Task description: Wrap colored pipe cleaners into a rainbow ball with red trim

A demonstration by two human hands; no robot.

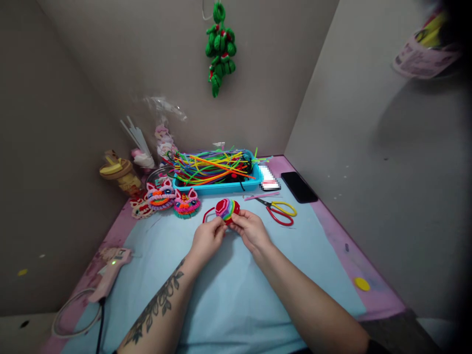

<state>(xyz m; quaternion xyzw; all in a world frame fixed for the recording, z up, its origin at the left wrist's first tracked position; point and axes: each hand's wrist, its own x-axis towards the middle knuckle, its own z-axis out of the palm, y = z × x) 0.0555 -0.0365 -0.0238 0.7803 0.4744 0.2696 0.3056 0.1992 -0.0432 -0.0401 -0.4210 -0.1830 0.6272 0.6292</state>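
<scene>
Both my hands hold a small rounded pipe-cleaner piece (225, 208), red with rainbow stripes, above the middle of the table. Its lower left edge is pinched by my left hand (209, 238), fingers closed. On the lower right edge, my right hand (252, 229) grips it between thumb and fingers. A bent red pipe-cleaner end (208, 213) sticks out at its left, just over my left hand. My fingers hide the underside of the piece. Scissors (277, 210) with one yellow and one red handle lie open to the right of my right hand.
A blue tray (217, 188) of colourful pipe cleaners stands behind. Several pipe-cleaner animal heads (187, 203) sit left of it. A black phone (299, 187) lies at right; a pink glue gun (112, 275) with a cable at left. Walls enclose the table.
</scene>
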